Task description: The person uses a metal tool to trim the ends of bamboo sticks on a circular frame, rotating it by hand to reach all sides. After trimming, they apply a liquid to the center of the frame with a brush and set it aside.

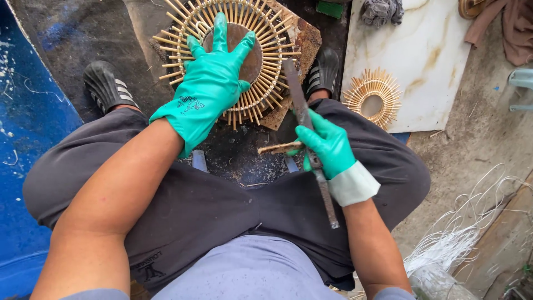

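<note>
The round sunburst frame of thin pale bamboo sticks around a brown wooden disc (244, 61) lies flat on a rusty brown board (302, 39), in front of the knees of the seated person. All the sticks I can see stand in their ring, and their outer ends look uneven in length, so I judge the assembling is done and the trimming or smoothing of the edge is not finished. The left hand in a green rubber glove (208, 83) presses on the disc with the fingers spread wide apart. The right hand in a green glove with a white cuff (327, 147) is closed around a long dark metal blade or file (305, 128); its upper end touches the right edge of the frame. The same hand also pinches a short light wooden stick (277, 148).

To the right, a smaller sunburst frame of the same kind (372, 99) rests on a white marble-pattern slab (433, 50) and looks complete. Loose white cords (466, 233) lie lower right, well apart.
</note>
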